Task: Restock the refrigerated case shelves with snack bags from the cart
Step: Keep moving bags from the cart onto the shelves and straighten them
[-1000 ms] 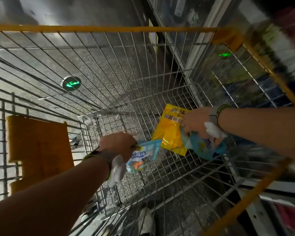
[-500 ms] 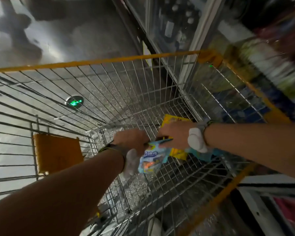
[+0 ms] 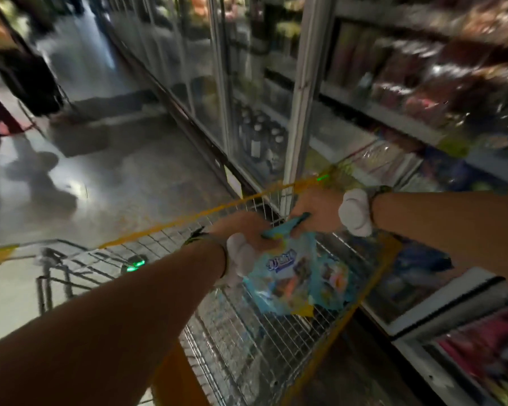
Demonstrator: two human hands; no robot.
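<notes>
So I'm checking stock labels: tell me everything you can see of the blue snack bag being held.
The blue snack bag is glossy, crinkled plastic with a blurred dark-blue logo and orange and dark pictures. It hangs tilted above the wire cart. The left hand grips its top left edge, the right hand its top right. A yellow edge shows behind its bottom.

The light blue snack bag (image 3: 294, 276) bears a dark blue printed logo, too blurred to read; nothing else is legible.
</notes>
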